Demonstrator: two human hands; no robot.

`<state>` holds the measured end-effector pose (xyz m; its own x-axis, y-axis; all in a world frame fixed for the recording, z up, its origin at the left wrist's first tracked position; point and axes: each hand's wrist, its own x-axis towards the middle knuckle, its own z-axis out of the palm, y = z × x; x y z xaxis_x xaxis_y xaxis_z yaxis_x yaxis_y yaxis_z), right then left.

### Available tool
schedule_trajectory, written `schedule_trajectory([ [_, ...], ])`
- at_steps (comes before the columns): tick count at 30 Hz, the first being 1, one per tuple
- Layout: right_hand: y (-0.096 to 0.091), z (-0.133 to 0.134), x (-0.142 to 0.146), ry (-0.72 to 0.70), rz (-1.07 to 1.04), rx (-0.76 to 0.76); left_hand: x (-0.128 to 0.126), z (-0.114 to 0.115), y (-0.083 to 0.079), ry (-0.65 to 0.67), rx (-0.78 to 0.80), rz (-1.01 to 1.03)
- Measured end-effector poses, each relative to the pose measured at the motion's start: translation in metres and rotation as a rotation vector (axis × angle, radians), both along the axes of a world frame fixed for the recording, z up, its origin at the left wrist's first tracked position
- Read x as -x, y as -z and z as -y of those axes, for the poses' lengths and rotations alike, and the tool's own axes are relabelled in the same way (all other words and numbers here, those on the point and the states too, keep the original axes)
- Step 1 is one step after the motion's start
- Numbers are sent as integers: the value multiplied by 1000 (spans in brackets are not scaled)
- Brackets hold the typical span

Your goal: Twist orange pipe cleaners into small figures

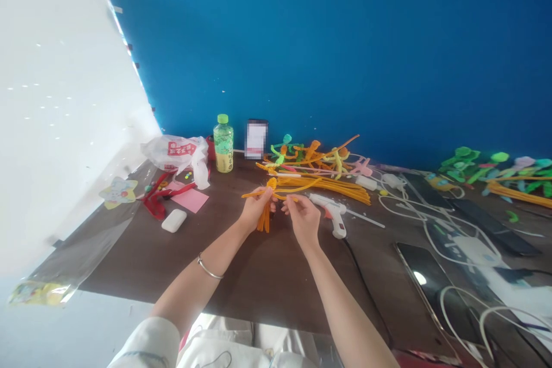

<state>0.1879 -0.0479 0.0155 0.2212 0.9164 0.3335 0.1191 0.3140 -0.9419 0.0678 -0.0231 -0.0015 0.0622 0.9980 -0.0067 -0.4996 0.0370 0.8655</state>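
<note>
Orange chenille pipe-cleaner figure (265, 217) held at centre of frame, stems being worked by hand. Left grip (259, 210) nearly shut round its upper part; right grip (303, 219) pinched on a thin orange stem end (280, 196). White plastic hot-glue gun (334, 215) lying just right of hands, on dark brown table (241, 264).

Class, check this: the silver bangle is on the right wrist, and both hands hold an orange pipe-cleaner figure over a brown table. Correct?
No: the silver bangle is on the left wrist, not the right, as the head view shows. The left hand and right hand hold the orange pipe-cleaner figure over the brown table.
</note>
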Motion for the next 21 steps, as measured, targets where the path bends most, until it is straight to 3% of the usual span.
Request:
schedule_trajectory([
  [5,-1,0,0,28,-4,-10,-1,1,-3,-10,40,-3],
  [12,0,0,0,18,15,-20,1,-2,3,-1,-33,0],
  [18,0,0,-1,30,2,-9,1,1,-5,32,79,-4],
  [21,0,0,-1,31,-4,-10,1,2,-6,20,60,22],
])
